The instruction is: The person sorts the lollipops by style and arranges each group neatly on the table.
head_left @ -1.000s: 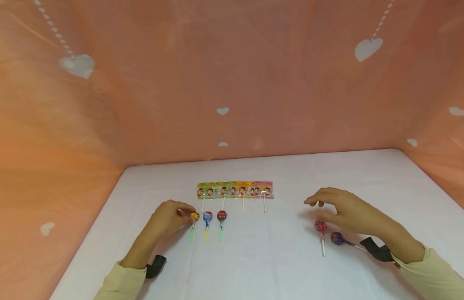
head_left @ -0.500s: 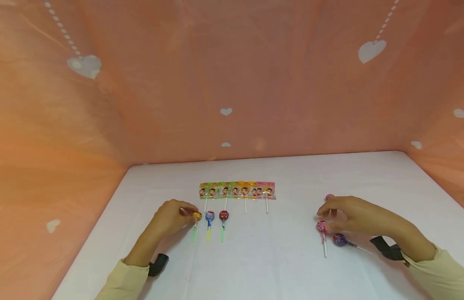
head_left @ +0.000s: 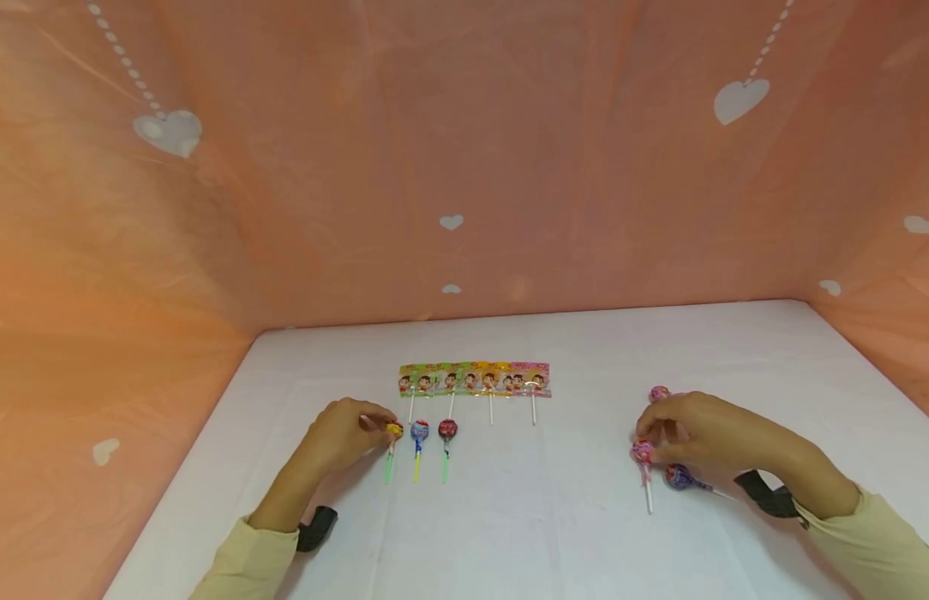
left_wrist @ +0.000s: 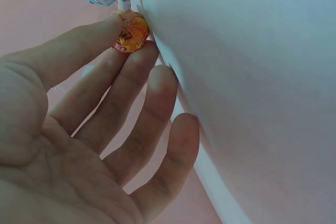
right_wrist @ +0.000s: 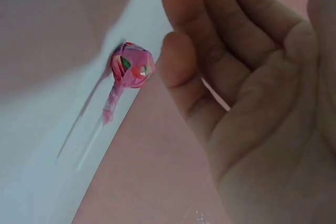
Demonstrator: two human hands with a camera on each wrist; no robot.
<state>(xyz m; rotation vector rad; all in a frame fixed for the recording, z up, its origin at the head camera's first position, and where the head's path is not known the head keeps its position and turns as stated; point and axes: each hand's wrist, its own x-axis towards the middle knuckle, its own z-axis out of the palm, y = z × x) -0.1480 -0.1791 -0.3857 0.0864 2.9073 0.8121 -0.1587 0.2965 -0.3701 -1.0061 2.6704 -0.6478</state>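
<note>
My left hand (head_left: 344, 435) pinches the round head of a yellow-orange wrapped lollipop (left_wrist: 131, 32) between thumb and fingers, its green stick (head_left: 389, 469) lying toward me. Beside it lie a blue lollipop (head_left: 420, 431) and a dark red one (head_left: 448, 429) in a row. My right hand (head_left: 704, 429) has thumb and index finger around the head of a pink lollipop (head_left: 643, 451); the wrist view leaves this pinch out of frame. Another pink lollipop (head_left: 659, 394) lies just beyond that hand, its stick hidden. A purple lollipop (head_left: 678, 477) lies under the wrist side.
Behind the left row, flat lollipops in green, orange and pink packets (head_left: 475, 379) form a line with white sticks toward me. All lie on a white-covered table (head_left: 539, 517). An orange cloth (head_left: 509, 167) with white hearts walls off the back and sides.
My right hand shifts right and slightly down, uncovering the far pink lollipop, and its fingertips close in on the nearer pink one. The left hand stays at the yellow-orange lollipop.
</note>
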